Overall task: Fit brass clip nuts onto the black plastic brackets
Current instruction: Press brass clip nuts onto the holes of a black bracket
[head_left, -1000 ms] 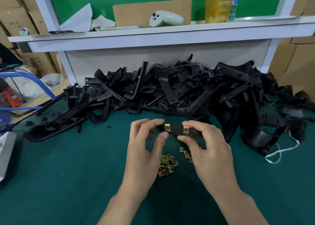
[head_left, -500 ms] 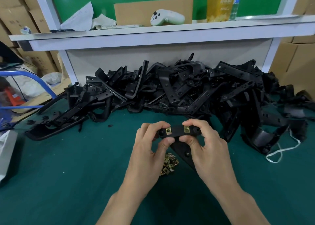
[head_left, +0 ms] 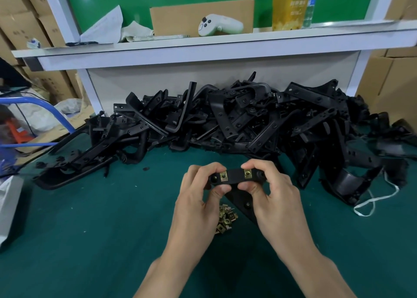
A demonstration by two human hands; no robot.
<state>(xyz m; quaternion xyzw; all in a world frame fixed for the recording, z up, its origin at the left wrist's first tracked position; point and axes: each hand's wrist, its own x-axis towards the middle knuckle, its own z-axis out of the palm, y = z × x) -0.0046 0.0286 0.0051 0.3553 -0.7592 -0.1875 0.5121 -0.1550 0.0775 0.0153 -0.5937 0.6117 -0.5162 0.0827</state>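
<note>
Head view: left hand (head_left: 198,198) and right hand (head_left: 274,196) close together, each pinching one end of black bracket (head_left: 235,177). Two brass clip nuts (head_left: 223,176) seated on bracket between fingertips. Loose nut heap (head_left: 225,221) below hands; bracket pile (head_left: 225,119) beyond.

Green mat (head_left: 94,234): bare stretch left of the left hand (head_left: 198,200) and along the near edge, passable. Bracket pile (head_left: 237,121) walls off the whole back, under the white shelf (head_left: 203,49). Loose clip nuts (head_left: 225,220) lie on the mat below the hands; right hand (head_left: 277,200) and held bracket (head_left: 234,177) partly cover them. White cord (head_left: 370,201) lies at right, against the pile.
</note>
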